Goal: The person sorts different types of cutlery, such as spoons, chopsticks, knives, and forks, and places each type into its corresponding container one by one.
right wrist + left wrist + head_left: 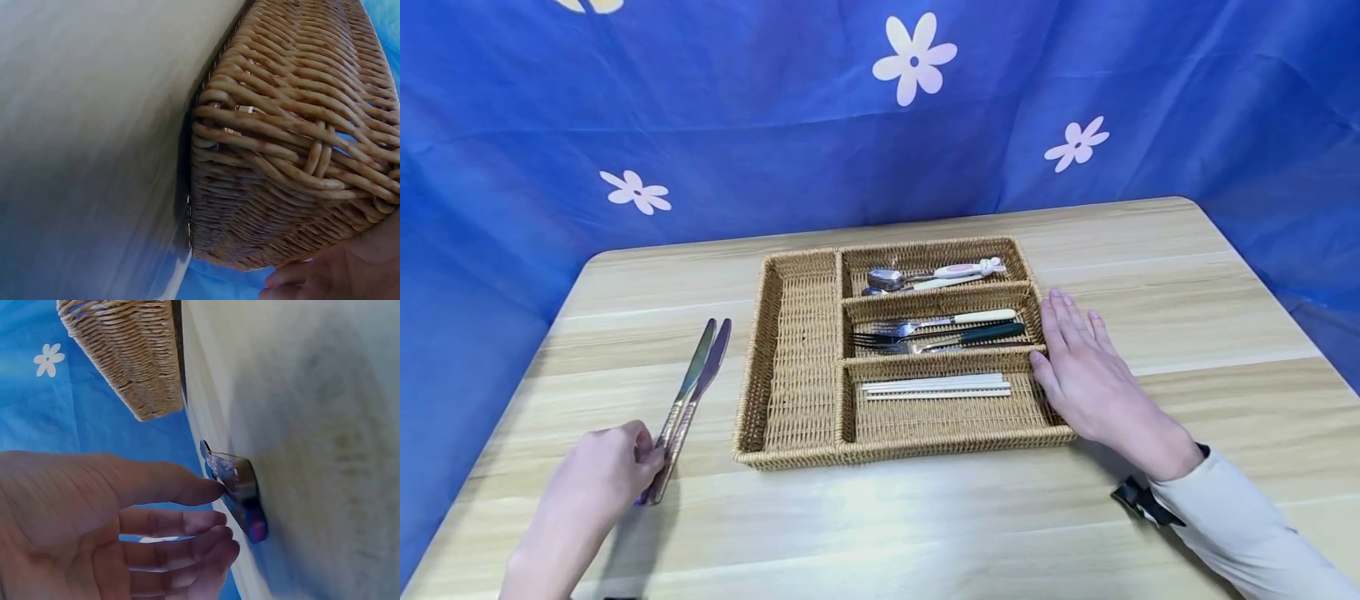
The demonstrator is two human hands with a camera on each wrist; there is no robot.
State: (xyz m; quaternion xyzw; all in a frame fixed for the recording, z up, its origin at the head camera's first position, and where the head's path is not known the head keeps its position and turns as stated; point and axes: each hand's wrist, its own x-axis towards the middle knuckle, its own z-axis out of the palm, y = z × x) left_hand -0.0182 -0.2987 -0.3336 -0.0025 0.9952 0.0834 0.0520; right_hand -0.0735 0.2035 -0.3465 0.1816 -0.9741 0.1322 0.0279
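Observation:
In the head view, two table knives with patterned handles and purple-green blades point away from me, left of the wicker tray. My left hand is at their handle ends, thumb and fingertips pinching them low over the table. Up close in the left wrist view, the thumb touches a knife handle, and the other fingers are only gently bent. My right hand rests with extended fingers along the right side of the wicker cutlery tray, thumb at its rim. Little of that hand shows in the right wrist view.
The tray's right compartments hold spoons, several forks and white chopsticks, from back to front. Its long left compartment shows bare weave. A blue curtain with white flowers hangs behind the wooden table.

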